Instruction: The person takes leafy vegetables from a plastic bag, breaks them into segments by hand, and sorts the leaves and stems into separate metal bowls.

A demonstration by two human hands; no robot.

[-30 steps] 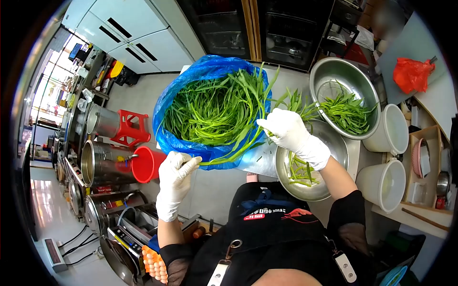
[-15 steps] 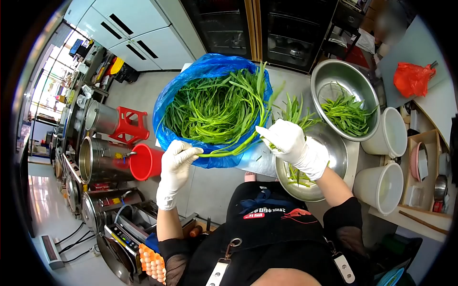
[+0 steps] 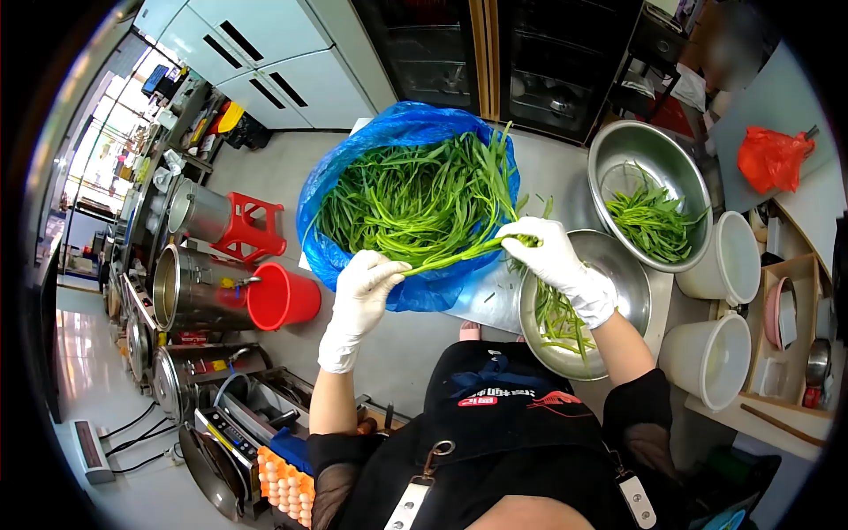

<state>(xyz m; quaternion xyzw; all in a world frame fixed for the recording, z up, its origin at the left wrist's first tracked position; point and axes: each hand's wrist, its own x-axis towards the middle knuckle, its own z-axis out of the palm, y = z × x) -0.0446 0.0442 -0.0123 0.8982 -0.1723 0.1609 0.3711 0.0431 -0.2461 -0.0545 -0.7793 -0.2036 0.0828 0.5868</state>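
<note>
Two hands in white gloves were at work near the middle of the frame, both closed. The left hand [image 3: 367,287] gripped one end of a few long green stems [image 3: 455,258] between thumb and fingers; the right hand [image 3: 549,256] pinched the other end, so the stems ran taut between the two. They passed in front of the lower right edge of one blue bag [image 3: 316,199], which stood open in the upper centre, filled with a heap of leafy greens [image 3: 411,208].

Two steel basins lay right of the bag. The lower basin [image 3: 638,296], partly behind the right hand and forearm, held loose green pieces [image 3: 562,329]; the upper basin [image 3: 608,146], toward the upper right, held one pile of cut greens [image 3: 654,225]. Part of the pale worktop [image 3: 484,302] showed between the bag and the lower basin.

Two white buckets stood at the right, one [image 3: 731,256] above the other [image 3: 709,360]. One red plastic bag [image 3: 770,161] was at the upper right. On the left were one red bucket [image 3: 284,296], one red stool [image 3: 250,228] and one orange tray of eggs [image 3: 284,488], the tray at the lower left.
</note>
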